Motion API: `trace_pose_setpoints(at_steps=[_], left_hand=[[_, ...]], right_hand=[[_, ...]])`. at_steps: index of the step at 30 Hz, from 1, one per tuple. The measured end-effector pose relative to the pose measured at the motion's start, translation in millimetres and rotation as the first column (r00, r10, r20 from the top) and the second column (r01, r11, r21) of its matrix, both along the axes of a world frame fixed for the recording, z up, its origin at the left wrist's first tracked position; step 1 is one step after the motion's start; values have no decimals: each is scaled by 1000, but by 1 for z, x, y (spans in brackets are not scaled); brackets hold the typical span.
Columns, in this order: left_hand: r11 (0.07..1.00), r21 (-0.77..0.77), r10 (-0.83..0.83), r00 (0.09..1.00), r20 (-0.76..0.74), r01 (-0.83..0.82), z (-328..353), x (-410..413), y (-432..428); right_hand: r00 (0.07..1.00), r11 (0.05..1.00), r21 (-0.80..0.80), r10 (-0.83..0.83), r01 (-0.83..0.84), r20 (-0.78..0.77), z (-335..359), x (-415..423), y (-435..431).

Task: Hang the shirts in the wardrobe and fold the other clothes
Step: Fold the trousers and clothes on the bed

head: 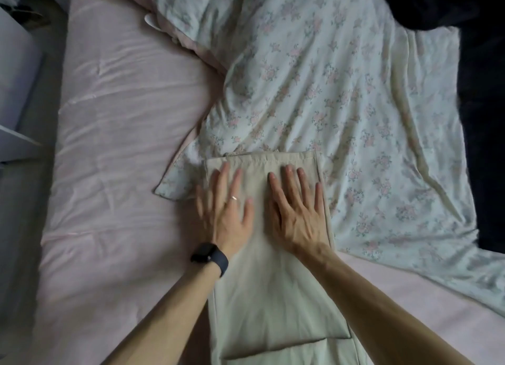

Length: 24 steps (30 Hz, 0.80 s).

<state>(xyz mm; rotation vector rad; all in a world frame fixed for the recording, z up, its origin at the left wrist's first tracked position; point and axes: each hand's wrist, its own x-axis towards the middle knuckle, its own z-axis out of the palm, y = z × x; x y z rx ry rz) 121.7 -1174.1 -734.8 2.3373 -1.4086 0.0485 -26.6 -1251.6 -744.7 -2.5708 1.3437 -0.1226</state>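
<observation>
A pair of pale beige trousers [273,296] lies folded lengthwise on the bed, its stitched hem end pointing away from me and a back pocket showing near the bottom edge. My left hand [226,209] rests flat on the upper left part of the cloth, fingers spread, with a ring on one finger and a dark watch on the wrist. My right hand [297,211] lies flat beside it on the upper right part, fingers apart. Neither hand grips the fabric. No shirts or wardrobe are in view.
The trousers lie on a pink bedsheet [114,146]. A crumpled floral duvet [328,77] covers the bed's right and far side, one corner tucked just left of the trousers. Grey furniture [13,64] stands at the left; a dark blanket [481,118] lies at the far right.
</observation>
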Motion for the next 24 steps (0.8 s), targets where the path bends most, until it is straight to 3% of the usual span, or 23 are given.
trace_pose_setpoints(at_steps=[3,6,9,11,14,15,19,24], left_hand=[[966,237,-130,988,86,106,-26,-6,3],[931,340,-171,982,86,132,-40,18,-17],[888,405,-260,964,59,215,-42,42,-33],[877,430,-261,964,54,213,-38,52,-31],[912,395,-98,994,-57,112,-20,42,2],[922,367,-111,992,-56,124,-13,29,22],[936,239,-247,966,-78,258,17,-49,124],[866,372,-324,942,-92,334,30,-135,209]], right_hand=[[998,997,31,65,-65,0,-8,-2,-12],[998,997,70,27,-23,-51,-20,-8,-30],[997,1000,11,-22,23,-75,-28,-7,-34],[993,997,33,-67,71,-99,-28,-7,-34],[963,961,163,-192,224,-189,-20,-13,-27],[959,952,186,-207,243,-196,-15,-18,-18],[987,977,165,-117,134,-108,20,-54,62],[997,976,213,-23,38,-74,45,-124,196]])
